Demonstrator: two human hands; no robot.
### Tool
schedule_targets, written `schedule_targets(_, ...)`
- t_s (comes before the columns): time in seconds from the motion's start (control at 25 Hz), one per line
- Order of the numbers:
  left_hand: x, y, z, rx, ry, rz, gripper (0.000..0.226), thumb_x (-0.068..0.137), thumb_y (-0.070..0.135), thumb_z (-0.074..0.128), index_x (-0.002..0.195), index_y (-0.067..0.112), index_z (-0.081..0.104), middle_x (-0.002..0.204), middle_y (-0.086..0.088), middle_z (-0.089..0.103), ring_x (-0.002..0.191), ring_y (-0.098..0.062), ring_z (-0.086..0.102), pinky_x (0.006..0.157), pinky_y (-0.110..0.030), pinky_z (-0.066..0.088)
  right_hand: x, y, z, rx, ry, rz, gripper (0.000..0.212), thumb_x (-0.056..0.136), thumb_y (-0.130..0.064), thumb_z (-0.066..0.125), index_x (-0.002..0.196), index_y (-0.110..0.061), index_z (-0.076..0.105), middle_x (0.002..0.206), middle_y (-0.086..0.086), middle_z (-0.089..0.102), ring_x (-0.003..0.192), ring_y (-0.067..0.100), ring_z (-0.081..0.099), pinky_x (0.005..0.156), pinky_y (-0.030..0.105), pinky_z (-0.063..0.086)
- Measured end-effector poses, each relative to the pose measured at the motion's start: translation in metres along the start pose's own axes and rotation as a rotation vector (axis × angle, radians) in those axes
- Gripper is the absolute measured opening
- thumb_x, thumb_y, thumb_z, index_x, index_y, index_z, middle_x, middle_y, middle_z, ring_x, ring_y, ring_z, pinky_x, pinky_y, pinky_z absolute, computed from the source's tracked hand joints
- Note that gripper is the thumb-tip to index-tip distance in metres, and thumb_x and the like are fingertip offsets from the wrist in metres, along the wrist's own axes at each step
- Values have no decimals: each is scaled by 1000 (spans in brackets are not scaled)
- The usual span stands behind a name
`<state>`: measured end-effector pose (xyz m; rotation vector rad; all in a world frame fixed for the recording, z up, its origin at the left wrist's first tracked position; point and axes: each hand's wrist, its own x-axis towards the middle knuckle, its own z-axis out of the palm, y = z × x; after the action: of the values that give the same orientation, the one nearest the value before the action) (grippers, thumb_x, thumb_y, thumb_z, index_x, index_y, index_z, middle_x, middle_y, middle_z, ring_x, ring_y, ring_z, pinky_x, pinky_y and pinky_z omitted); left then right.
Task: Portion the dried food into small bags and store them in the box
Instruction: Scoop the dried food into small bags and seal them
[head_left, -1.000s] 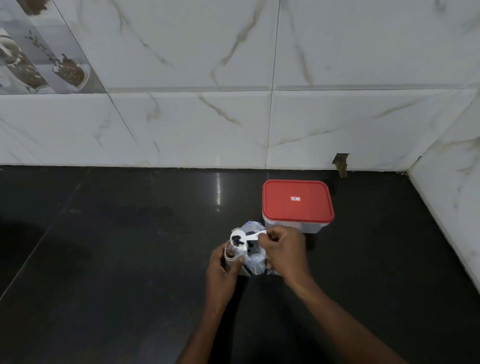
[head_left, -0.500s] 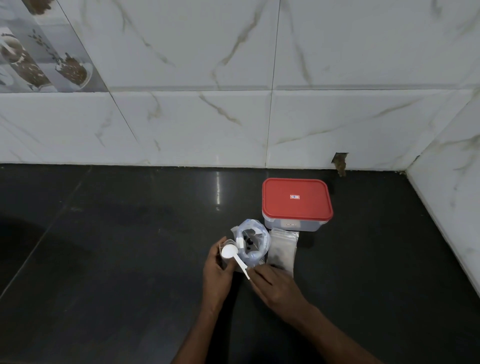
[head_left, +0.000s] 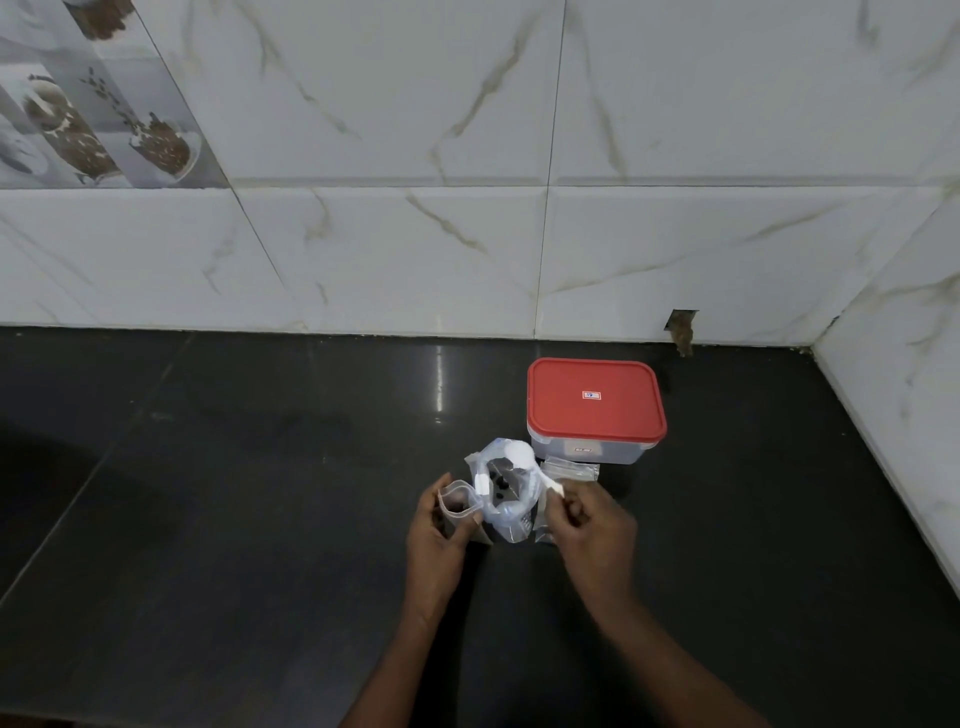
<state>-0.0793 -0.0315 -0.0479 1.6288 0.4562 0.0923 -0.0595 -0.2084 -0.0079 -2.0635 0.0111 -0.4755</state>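
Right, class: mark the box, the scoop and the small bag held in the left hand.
box (head_left: 571, 415), head view, on its red lid.
scoop (head_left: 519, 453), head view, on its white bowl.
small bag (head_left: 457, 500), head view, on its clear front near the open top.

One red-lidded box (head_left: 596, 402), one white scoop (head_left: 519, 453), one large clear bag (head_left: 506, 517) of dried food, one small zip bag (head_left: 457, 501), more flat bags (head_left: 571, 470) (number unclear). Two hands: left hand (head_left: 436, 540), right hand (head_left: 592, 525).
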Motion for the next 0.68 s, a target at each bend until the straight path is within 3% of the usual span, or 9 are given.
schedule_targets(0.12,-1,-3,-1,-4,4,-11,64,77,15,83,134,26,56,122,6,71,113,-11,67,103,-44,52,17,1,5,195,-170,508,19,84,-6,68,65,-7,69,52,7,64,42,18,60,51,39,57)
schedule_targets(0.2,-1,-5,-2,-13,0,-3,70,70,22,84,134,24,56,124,4,70,116,-14,66,104,-44,51,22,-1,10,327,-266,666,20,87,-7,67,68,-3,70,52,14,62,40,22,56,54,45,56)
schedule_targets(0.28,-3,-6,-3,-38,-20,-7,70,72,13,84,135,20,55,127,1,69,119,-17,65,104,-41,50,24,-3,11,352,-304,710,22,88,-10,70,69,1,68,54,17,61,39,21,53,53,43,55)
schedule_targets(0.36,-4,-7,-5,-66,-33,-13,62,79,-1,79,134,18,57,127,-1,69,119,-19,65,104,-41,51,24,-2,8,208,-256,627,19,87,-19,73,77,-4,70,59,16,65,41,18,56,49,36,53)
schedule_targets(0.4,-3,-8,-6,-75,-26,-14,58,81,-3,76,133,17,58,125,-2,70,118,-20,66,104,-43,51,23,0,6,85,-190,523,11,87,-24,73,86,-13,71,61,11,68,44,15,58,50,31,51)
schedule_targets(0.44,-3,-7,-7,-84,-12,-15,55,82,-4,75,131,16,60,123,-2,72,117,-21,67,105,-46,51,20,1,2,-15,-113,398,17,88,-25,72,97,-11,74,61,6,68,49,13,59,53,27,49)
schedule_targets(0.52,-4,-3,-10,-117,20,-25,53,81,-7,74,128,16,62,118,-4,74,113,-22,69,103,-50,51,10,0,-2,-22,-75,145,17,87,-19,72,101,-11,74,62,-4,62,54,6,56,56,24,47)
schedule_targets(0.6,-6,5,-12,-152,29,-22,59,78,-13,73,128,16,62,115,-7,75,109,-25,70,100,-50,53,-2,-10,-2,42,-219,-32,20,83,-15,74,103,-13,73,79,-9,61,66,0,56,63,19,49)
schedule_targets(0.68,-7,13,-14,-170,10,17,62,76,-15,73,128,16,62,111,-10,75,105,-29,71,93,-48,57,-5,-21,3,95,-379,-65,29,81,-17,76,110,-13,72,97,-9,62,80,-1,59,71,13,49)
